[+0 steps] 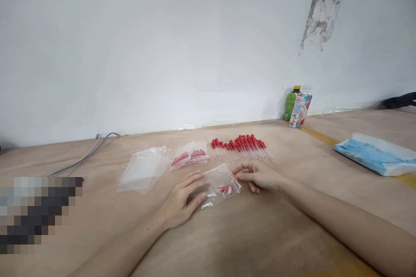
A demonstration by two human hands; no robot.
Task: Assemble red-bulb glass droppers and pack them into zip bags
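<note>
A clear zip bag lies in front of me, with one or more small red-bulbed droppers inside. My left hand rests on the bag's left side, its fingers stretched out and the thumb apart from them. At the right end, by the red-lined zip strip, the thumb and forefinger of my right hand pinch the bag's edge. Just beyond, many loose droppers with red bulbs and thin clear stems lie in a row. Several filled bags are piled left of them.
Flat unfilled zip bags lie overlapping at the left. A grey cable runs near the wall. Two drink containers, a green bottle and a printed carton, stand at the back right. A blue tissue pack lies far right.
</note>
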